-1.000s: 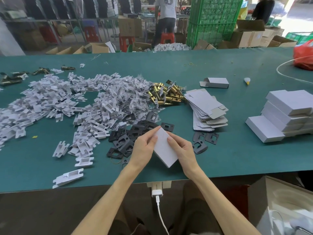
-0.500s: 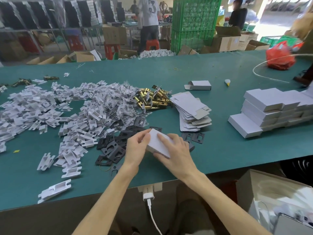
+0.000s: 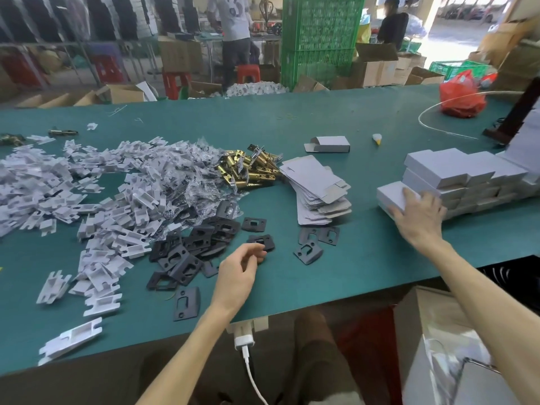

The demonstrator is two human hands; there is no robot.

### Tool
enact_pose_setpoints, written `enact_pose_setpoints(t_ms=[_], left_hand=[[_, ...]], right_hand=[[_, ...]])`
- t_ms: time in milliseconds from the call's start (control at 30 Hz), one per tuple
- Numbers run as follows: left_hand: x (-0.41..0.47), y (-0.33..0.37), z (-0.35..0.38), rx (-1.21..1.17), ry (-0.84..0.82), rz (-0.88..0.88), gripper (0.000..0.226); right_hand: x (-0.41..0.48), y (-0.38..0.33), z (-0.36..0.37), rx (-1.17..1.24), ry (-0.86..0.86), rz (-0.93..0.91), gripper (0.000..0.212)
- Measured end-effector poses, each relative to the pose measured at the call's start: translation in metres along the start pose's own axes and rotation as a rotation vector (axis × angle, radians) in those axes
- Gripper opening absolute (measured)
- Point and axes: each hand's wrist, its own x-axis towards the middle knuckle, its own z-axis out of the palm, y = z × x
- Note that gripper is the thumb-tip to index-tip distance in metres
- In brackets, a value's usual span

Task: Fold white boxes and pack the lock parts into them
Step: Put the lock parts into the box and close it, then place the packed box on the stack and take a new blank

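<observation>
My right hand (image 3: 418,217) reaches far right and grips a closed white box (image 3: 391,195), set at the left end of the stack of finished white boxes (image 3: 455,173). My left hand (image 3: 242,273) hovers over the green table (image 3: 365,258) with fingers loosely curled, holding nothing, just beside the black strike plates (image 3: 198,244). A pile of flat unfolded boxes (image 3: 318,185) lies in the middle. Brass latches (image 3: 248,171) lie behind it, next to bagged screws and a big heap of white plastic inserts (image 3: 87,194).
One folded box with open flaps (image 3: 328,144) lies behind the flat pile, a small white-and-yellow item (image 3: 377,138) to its right. A red bag (image 3: 461,95) and a white cable loop sit far right. A charger (image 3: 244,337) hangs at the table's near edge; an open carton (image 3: 467,346) stands lower right.
Both hands held the white box near the table's front. The left hand has let go and stayed there; the right hand has carried the box right to the stack.
</observation>
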Motion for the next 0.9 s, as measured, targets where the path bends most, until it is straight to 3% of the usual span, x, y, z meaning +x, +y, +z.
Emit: enact_pose_setpoints(t_ms=[200, 367, 433, 533, 667, 800, 900], left_hand=[[-0.002, -0.002, -0.005, 0.004, -0.015, -0.007, 0.033], [-0.003, -0.002, -0.006, 0.017, -0.016, -0.002, 0.032], [-0.002, -0.003, -0.006, 0.023, -0.014, -0.003, 0.033], [0.001, -0.005, -0.005, 0.025, -0.005, -0.013, 0.034], [0.001, -0.006, -0.005, 0.026, -0.008, -0.021, 0.037], [0.000, -0.005, -0.006, 0.017, -0.014, -0.027, 0.040], [-0.002, -0.003, -0.007, 0.010, -0.018, -0.035, 0.041]], right_hand=[[-0.001, 0.001, 0.009, -0.090, 0.123, -0.066, 0.042], [0.003, -0.009, 0.007, -0.225, 0.058, -0.045, 0.043], [0.004, -0.018, 0.006, -0.194, 0.063, -0.043, 0.037], [0.000, -0.048, 0.003, 0.003, 0.102, -0.199, 0.032], [-0.004, -0.112, 0.000, 0.116, -0.039, -0.397, 0.057], [-0.005, -0.165, 0.008, -0.059, -0.252, -0.450, 0.077], [-0.013, -0.177, 0.013, -0.171, -0.314, -0.428, 0.052]])
